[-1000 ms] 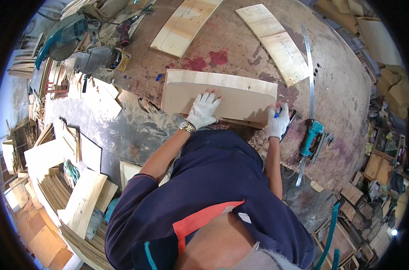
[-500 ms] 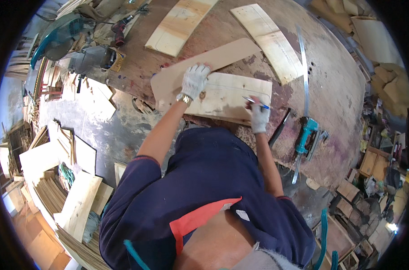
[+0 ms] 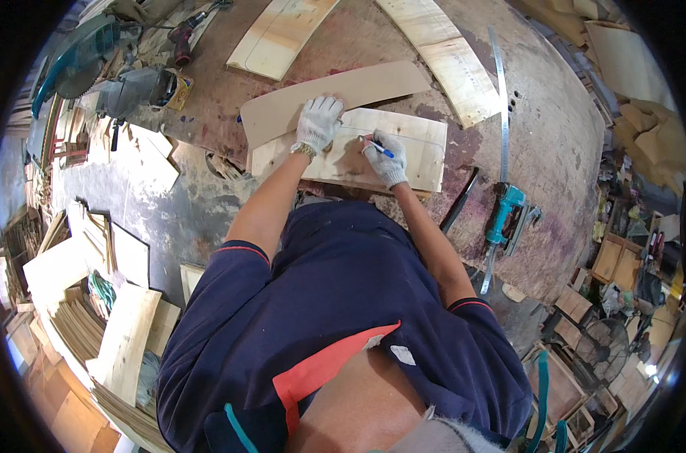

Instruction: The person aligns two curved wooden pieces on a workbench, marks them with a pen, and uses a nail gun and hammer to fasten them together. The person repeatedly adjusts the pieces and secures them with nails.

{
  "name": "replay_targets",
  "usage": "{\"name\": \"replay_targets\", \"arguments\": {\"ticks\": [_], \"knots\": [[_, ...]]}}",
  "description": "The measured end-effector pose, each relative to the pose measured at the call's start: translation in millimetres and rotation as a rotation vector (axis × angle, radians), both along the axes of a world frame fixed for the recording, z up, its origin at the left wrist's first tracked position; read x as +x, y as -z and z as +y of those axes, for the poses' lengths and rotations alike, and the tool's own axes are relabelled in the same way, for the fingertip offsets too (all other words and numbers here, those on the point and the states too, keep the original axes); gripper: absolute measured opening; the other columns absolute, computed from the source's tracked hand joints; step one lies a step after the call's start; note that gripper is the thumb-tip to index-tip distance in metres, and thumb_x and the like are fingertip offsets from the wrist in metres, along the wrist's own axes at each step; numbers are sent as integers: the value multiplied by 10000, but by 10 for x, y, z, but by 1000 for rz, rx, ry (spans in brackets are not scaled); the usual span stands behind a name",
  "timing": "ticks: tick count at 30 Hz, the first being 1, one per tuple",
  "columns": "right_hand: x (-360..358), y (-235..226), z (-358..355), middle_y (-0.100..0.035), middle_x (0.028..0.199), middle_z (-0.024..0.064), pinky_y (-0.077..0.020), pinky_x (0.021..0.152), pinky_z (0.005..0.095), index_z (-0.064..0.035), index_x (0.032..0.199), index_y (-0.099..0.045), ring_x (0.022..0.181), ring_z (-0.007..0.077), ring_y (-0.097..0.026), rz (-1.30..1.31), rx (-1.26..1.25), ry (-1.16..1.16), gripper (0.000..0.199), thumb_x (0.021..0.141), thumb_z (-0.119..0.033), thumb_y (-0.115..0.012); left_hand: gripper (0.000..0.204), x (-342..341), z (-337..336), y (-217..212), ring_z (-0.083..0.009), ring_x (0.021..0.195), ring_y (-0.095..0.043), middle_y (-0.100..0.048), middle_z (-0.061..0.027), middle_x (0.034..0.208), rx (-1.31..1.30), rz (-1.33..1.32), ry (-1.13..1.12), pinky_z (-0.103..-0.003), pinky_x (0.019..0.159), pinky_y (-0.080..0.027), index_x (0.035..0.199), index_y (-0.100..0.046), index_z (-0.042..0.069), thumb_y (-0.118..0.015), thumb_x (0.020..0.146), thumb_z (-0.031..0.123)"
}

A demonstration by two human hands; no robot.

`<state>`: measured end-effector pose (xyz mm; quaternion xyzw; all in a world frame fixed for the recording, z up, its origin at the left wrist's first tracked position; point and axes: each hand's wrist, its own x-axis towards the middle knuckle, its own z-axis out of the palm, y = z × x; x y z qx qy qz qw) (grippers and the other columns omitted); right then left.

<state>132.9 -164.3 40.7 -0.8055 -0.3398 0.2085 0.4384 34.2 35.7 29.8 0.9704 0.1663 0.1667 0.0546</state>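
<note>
My left hand (image 3: 319, 121), in a white knit glove with a watch at the wrist, lies with fingers stretched out over a brown, round-cornered flat panel (image 3: 381, 84). Partly under that panel is a pale wooden board (image 3: 418, 147) with a drawn line curving toward its right end. My right hand (image 3: 388, 160), gloved too, is closed around a blue-and-white pen (image 3: 381, 149). The pen's tip end is over the board's middle, close to the line; whether it touches the wood I cannot tell.
Two more boards (image 3: 282, 38) (image 3: 450, 64) lie farther back. To the right are a metal ruler (image 3: 500, 98), a teal power tool (image 3: 504, 215) and a black-handled tool (image 3: 459, 200). A circular saw (image 3: 75, 68) and a drill (image 3: 183, 41) sit at the far left.
My right hand has moved left with the pen, from the board's right end to its middle. My left hand stays on the brown panel. The whole view has shifted slightly.
</note>
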Motion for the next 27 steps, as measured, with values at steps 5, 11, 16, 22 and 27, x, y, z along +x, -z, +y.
{"name": "replay_targets", "arguments": {"ticks": [5,11,16,22,27], "knots": [[16,34,-11,-710,757,120,-546,677,346,-81,930,-729,704,236,-703,-4,-4,-30,140,876,-207,-703,373,8,5,6,-235,1092,-619,-666,-41,1106,20,19,-10,-409,944,-475,1117,-644,158,-769,777,247],[28,61,-6,-706,764,143,-550,669,369,-77,922,-721,710,270,-714,-10,72,17,139,860,-199,-699,366,15,19,80,-237,1089,-622,-669,-42,1111,36,-12,-6,-418,948,-473,1122,-644,157,-755,791,271],[36,79,-20,-715,785,151,-553,677,372,-72,932,-718,718,269,-720,-70,7,64,142,858,-193,-709,375,19,14,57,-246,1092,-621,-667,-44,1105,6,14,-8,-434,963,-470,1133,-649,160,-754,791,271],[19,8,-36,-727,809,156,-559,697,352,-69,933,-711,753,260,-736,-10,6,66,119,860,-163,-720,326,13,9,42,-253,1059,-626,-662,-55,1060,10,-33,-10,-423,941,-477,1104,-652,152,-732,801,244],[34,55,-89,-732,820,150,-555,692,345,-70,910,-704,758,254,-737,-42,82,101,96,862,-152,-722,333,8,0,10,-251,1061,-626,-661,-55,1060,3,-11,-12,-418,940,-480,1104,-652,154,-735,793,238]]}}
